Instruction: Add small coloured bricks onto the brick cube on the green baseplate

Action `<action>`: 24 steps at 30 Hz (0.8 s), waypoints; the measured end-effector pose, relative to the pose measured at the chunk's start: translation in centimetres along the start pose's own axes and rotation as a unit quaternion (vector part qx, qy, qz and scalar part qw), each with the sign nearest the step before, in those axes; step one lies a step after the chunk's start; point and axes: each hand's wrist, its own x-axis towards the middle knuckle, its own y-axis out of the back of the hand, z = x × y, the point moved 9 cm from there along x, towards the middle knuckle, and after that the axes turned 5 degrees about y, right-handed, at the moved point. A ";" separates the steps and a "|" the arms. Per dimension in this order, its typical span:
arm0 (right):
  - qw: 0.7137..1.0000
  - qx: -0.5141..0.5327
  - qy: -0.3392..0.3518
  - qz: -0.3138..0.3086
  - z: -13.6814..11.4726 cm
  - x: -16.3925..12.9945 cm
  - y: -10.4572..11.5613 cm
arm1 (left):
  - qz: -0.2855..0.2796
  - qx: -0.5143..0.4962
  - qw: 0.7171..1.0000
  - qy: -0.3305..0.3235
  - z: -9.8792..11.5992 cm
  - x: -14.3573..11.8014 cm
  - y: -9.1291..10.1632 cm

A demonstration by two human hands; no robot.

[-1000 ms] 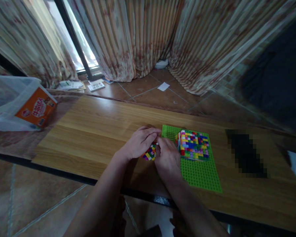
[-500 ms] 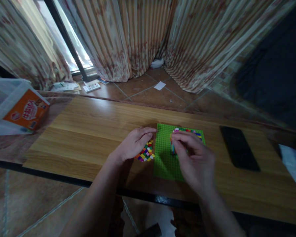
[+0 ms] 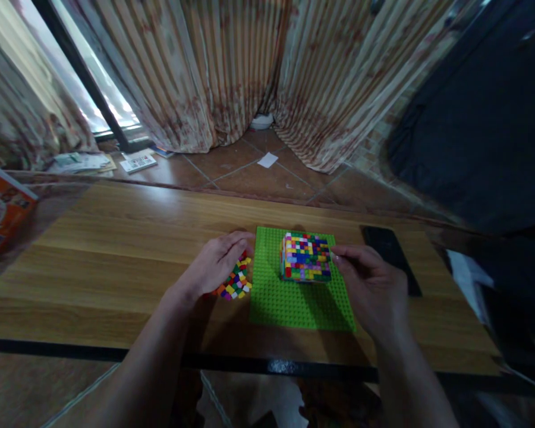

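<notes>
Currently, the block of bricks (image 3: 306, 261) stood on the green board (image 3: 289, 309), close to the board's far edge and nearer its right edge than its left. The right hand (image 3: 377, 291) was the nearer hand: it reached in over the board's right edge, with its fingertips at the block's right side. Contact could not be confirmed. The block therefore lay directly to the left of those fingertips. Its top looked almost square, so no long axis could be determined.

The right thumb and index finger formed a narrow pinch; whether a brick sat between them could not be told.

The left hand (image 3: 214, 261) lay palm down beyond the board's left edge, fingers together, partly covering the loose bricks (image 3: 238, 284) on the table (image 3: 116, 249). Any grip beneath the palm was hidden. The block was to this hand's right, across the board's bare left strip.
</notes>
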 end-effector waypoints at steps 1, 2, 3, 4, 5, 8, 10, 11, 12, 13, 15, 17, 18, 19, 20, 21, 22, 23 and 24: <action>1.000 0.001 -0.007 -0.003 0.1 -0.1 -0.1 | 0.003 0.004 1.000 0.001 0.0 0.1 0.0; 1.000 0.000 -0.014 -0.006 0.1 -0.2 -0.1 | 0.005 0.006 1.000 0.003 -0.1 0.1 0.0; 1.000 -0.001 -0.021 -0.011 0.2 -0.2 -0.3 | 0.007 0.007 1.000 0.005 -0.1 0.1 0.0; 1.000 -0.002 -0.026 -0.017 0.3 -0.3 -0.5 | 0.008 0.008 1.000 0.008 -0.1 0.2 0.0; 0.999 -0.004 -0.030 -0.023 0.3 -0.4 -0.7 | 0.009 0.008 1.000 0.010 -0.2 0.2 0.1; 0.998 -0.012 -0.033 -0.048 0.3 -0.6 -1.5 | 0.012 0.009 1.000 0.007 -0.1 0.3 0.1; 0.997 -0.026 -0.032 -0.058 0.2 -0.7 -2.0 | 0.013 0.011 1.000 0.005 -0.1 0.3 0.1; 0.997 -0.035 -0.029 -0.060 0.1 -0.8 -2.2 | 0.013 0.011 1.000 0.004 -0.1 0.3 0.1; 0.997 -0.046 -0.026 -0.059 0.0 -0.8 -2.3 | 0.013 0.011 1.000 0.005 -0.1 0.3 0.1; 0.997 -0.057 -0.020 -0.055 -0.2 -0.8 -2.3 | 0.012 0.012 1.000 0.007 -0.2 0.3 0.1; 0.996 -0.083 -0.008 -0.045 -0.6 -0.8 -2.3 | 0.012 0.014 1.000 0.010 -0.3 0.3 0.1; 0.993 -0.106 0.005 -0.044 -1.1 -0.7 -2.4 | 0.011 0.016 1.000 0.013 -0.4 0.3 0.1; 0.992 -0.114 0.010 -0.047 -1.3 -0.7 -2.5 | 0.010 0.017 1.000 0.016 -0.4 0.3 0.1; 0.992 -0.118 0.014 -0.050 -1.4 -0.7 -2.6 | 0.008 0.017 1.000 0.017 -0.4 0.3 0.1; 0.991 -0.120 0.019 -0.052 -1.5 -0.7 -2.7 | 0.006 0.017 1.000 0.017 -0.4 0.3 0.0; 0.991 -0.120 0.023 -0.053 -1.6 -0.7 -2.7 | 0.004 0.016 1.000 0.016 -0.3 0.3 0.0; 0.991 -0.121 0.027 -0.053 -1.7 -0.7 -2.7 | 0.004 0.015 1.000 0.015 -0.3 0.3 0.0; 0.990 -0.123 0.031 -0.054 -1.7 -0.8 -2.6 | 0.005 0.014 1.000 0.013 -0.3 0.3 0.0; 0.990 -0.127 0.034 -0.057 -1.8 -0.8 -2.6 | 0.006 0.013 1.000 0.012 -0.3 0.3 0.0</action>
